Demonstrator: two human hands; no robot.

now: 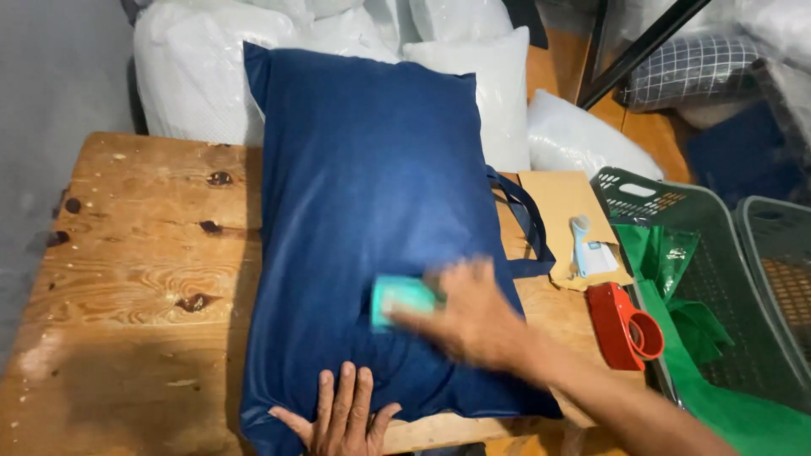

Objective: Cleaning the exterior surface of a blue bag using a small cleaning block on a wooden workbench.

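1. Blue bag [363,211], stuffed full like a pillow, lying lengthwise across the wooden table [135,253]; far end overhanging the table edge toward the white pillows [473,76], near end at the front edge.
2. Left hand [338,418] flat on the near end of the bag, fingers spread, palm down, pressing and gripping nothing.
3. Right hand [465,317] blurred, over the lower right part of the bag, fingers closed on a small teal pad [401,300] held against the fabric.
4. Bag handles [528,224] trailing off the right side onto the table.
5. Brown cardboard sheet [562,203] just beside the handles, with a light blue small tool [581,245] and a white card on it.
6. Red tape dispenser [625,325] near the right table edge, close to the right forearm.
7. Dark green plastic basket [667,198] to the right of the table, green fabric [676,279] draped over its rim and inside.
8. Second grey basket [781,253] touching the first, farther right.
9. More bagged white pillows stacked behind the table.
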